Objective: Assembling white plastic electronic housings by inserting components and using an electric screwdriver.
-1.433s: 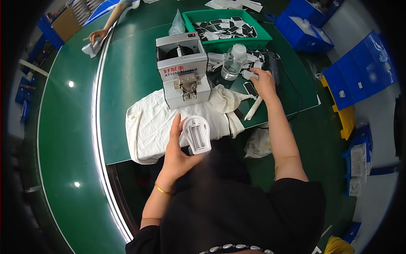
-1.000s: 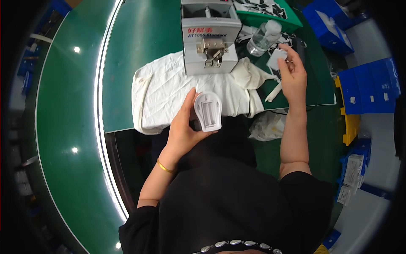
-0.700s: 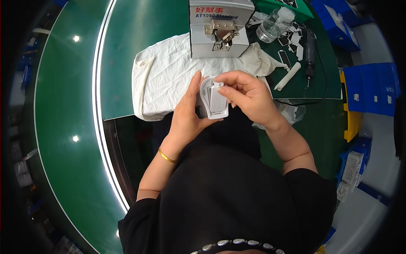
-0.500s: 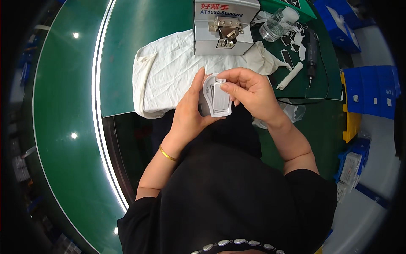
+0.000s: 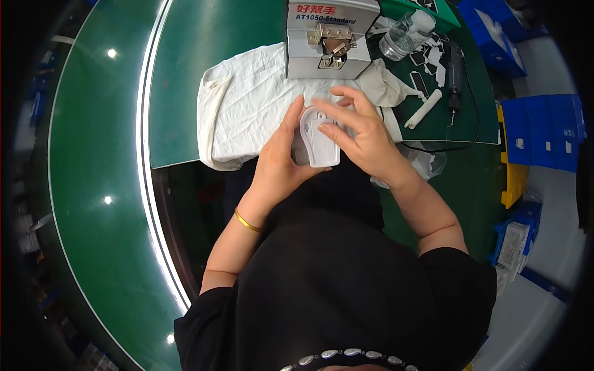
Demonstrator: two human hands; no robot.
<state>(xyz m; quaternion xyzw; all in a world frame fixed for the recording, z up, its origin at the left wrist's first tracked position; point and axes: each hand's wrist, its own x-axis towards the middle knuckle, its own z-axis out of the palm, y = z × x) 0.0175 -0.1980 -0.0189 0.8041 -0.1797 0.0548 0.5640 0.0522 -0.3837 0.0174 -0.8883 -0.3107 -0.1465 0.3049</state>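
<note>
A white plastic housing, rounded at its far end and narrower toward me, lies in my left hand. The thumb and fingers of that hand are closed around its left side and near edge. Over its right side hovers my right hand, its fingers apart and the index finger smeared by motion. The right thumb tip is at the housing's face; whether it touches cannot be made out. Inside the raised rim, a flat inner face shows, with a small round detail at the far end. Beneath the hands is a white cloth on the green table.
A grey machine with a metal fixture stands ahead. To its right are a clear jar, loose white and black parts, a white roll and a corded electric screwdriver. Blue bins line the right side.
My right fingers have let go of the small white inner piece and spread apart. That piece stood tilted in the housing before; now the housing's inner face looks flat.
</note>
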